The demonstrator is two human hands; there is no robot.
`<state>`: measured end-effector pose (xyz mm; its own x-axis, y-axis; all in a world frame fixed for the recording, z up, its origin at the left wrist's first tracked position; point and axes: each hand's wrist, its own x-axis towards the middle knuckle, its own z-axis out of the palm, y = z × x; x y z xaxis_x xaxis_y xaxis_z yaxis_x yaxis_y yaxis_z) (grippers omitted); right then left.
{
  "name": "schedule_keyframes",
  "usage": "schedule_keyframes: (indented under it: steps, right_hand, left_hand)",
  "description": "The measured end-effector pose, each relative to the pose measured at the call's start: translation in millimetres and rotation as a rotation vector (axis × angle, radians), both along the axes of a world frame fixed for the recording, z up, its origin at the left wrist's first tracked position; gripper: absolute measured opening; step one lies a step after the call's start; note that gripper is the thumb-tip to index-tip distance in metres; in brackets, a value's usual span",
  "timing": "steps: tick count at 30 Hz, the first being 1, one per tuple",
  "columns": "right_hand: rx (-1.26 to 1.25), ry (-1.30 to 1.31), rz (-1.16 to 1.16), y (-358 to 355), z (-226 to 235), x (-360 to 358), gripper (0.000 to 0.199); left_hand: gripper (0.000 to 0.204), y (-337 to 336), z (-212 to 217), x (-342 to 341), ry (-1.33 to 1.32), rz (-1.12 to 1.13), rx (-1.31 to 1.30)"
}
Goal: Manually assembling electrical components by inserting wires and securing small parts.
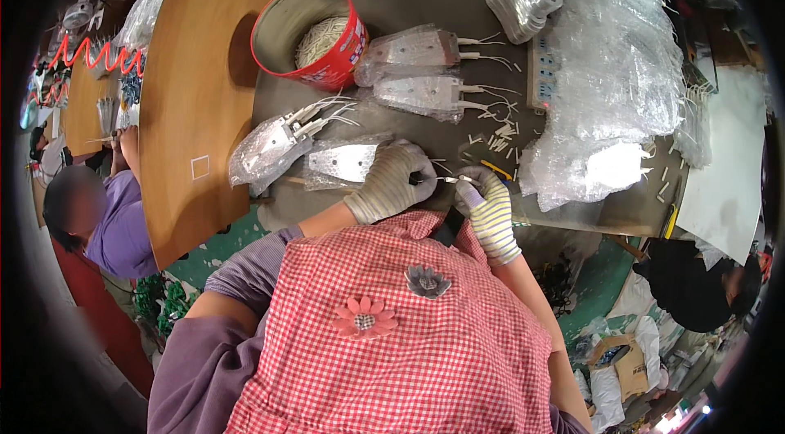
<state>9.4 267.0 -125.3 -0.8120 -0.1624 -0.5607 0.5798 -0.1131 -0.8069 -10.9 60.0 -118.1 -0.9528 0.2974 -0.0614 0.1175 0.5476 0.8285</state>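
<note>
My left hand (396, 179), in a striped knit glove, is closed in a pinch on a thin white wire (441, 179) at the table's near edge. My right hand (491, 213), gloved the same way, pinches a small white sleeve (467, 179) on the wire's other side. Partly behind my left hand lies a white tapered panel (342, 163) in bubble wrap. Another wrapped bundle (274, 144) with white leads rests to its left. Beyond are two more wrapped panels, one nearer (417, 96) and one farther (409, 50), with wires pointing right.
A red bucket (347, 58) holds many white sleeves. Loose sleeves (500, 138) and a yellow-handled tool (496, 170) lie past my right hand. Bubble-wrapped panels (613, 66) pile up at right, beside a power strip (540, 70). A person in purple (123, 221) sits at far left.
</note>
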Motion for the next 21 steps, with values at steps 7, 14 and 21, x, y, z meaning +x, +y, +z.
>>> schedule_keyframes:
  steps: [7,14,21]
  right_hand:
    - [0.441,0.375,0.105,-7.9,10.2,-2.6,0.013]
    - [0.514,0.535,0.255,-17.5,16.6,-5.7,0.015]
    - [0.617,0.659,0.532,-29.5,9.9,-11.2,0.021]
  left_hand:
    - [0.01,0.0,3.4,-2.3,0.004,-0.037,-0.032]
    - [0.034,-9.3,12.2,-3.5,0.045,-0.211,-0.34]
    - [0.082,-60.0,28.7,5.2,0.074,-0.065,-0.551]
